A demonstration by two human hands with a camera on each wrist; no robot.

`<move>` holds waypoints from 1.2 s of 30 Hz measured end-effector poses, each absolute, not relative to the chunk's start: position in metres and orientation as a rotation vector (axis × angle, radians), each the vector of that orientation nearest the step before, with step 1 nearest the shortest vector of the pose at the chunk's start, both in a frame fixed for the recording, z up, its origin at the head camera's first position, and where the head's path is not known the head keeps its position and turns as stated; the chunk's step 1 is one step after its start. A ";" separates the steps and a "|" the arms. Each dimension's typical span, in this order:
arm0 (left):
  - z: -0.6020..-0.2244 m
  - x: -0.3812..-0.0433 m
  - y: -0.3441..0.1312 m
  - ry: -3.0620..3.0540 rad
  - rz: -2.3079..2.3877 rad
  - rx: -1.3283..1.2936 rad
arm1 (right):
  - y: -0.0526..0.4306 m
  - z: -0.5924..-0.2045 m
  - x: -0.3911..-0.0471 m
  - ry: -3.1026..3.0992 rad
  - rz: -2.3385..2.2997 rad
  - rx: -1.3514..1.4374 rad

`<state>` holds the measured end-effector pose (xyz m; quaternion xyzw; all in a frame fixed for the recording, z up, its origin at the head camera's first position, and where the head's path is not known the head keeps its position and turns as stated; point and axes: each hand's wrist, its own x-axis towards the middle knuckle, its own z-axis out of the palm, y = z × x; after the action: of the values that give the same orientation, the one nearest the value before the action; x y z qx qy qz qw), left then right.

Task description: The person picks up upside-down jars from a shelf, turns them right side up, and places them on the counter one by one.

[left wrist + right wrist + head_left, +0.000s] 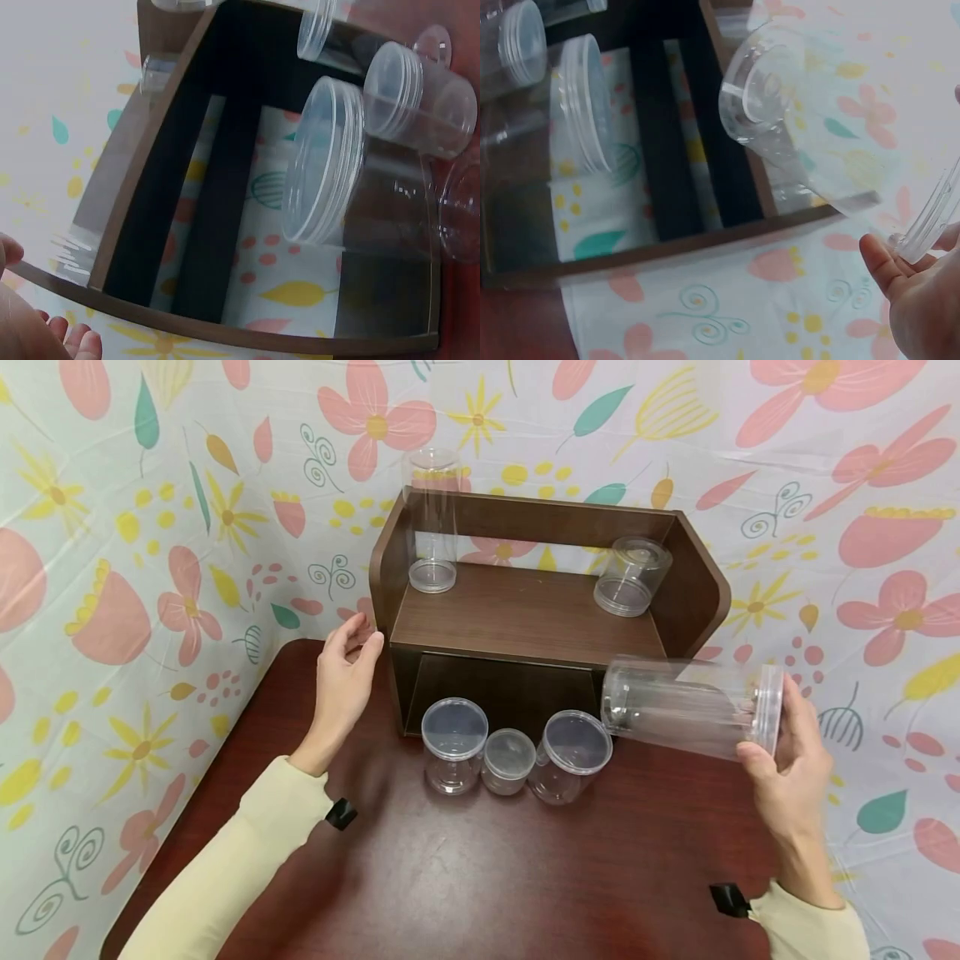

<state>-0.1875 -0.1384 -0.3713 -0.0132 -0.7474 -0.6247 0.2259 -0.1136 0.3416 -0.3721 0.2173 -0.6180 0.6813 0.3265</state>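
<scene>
My right hand [791, 781] grips a tall clear plastic jar [686, 706] by its ringed end. The jar lies almost level in the air, in front of the right side of a brown two-tier shelf [517, 618]. In the right wrist view, the thumb and fingers of the right hand [926, 300] are at the jar's rim [934, 214]. My left hand [347, 668] is beside the shelf's left panel with loosely bent fingers and holds nothing. On the upper tier stand a tall clear jar [433, 527] at left and a shorter clear jar [633, 578] at right.
Three lidded clear jars stand on the dark red table before the shelf: a left one [454, 743], a small middle one [508, 762] and a right one [572, 756]. Flower-patterned cloth [255, 527] hangs behind and on both sides.
</scene>
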 end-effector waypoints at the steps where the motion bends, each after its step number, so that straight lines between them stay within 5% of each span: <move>1: -0.372 -0.190 -0.139 -2.066 -1.718 -0.035 | 0.343 -0.370 -0.113 -1.619 1.777 0.562; 36: -0.385 -0.226 -0.128 -2.114 -1.555 -0.070 | 0.379 -0.335 -0.100 -2.489 0.881 0.194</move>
<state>-0.2263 -0.1280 -0.3855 -0.0258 -0.7785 -0.5726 0.2555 -0.0996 0.3793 -0.3351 0.0712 -0.9117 0.3225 0.2444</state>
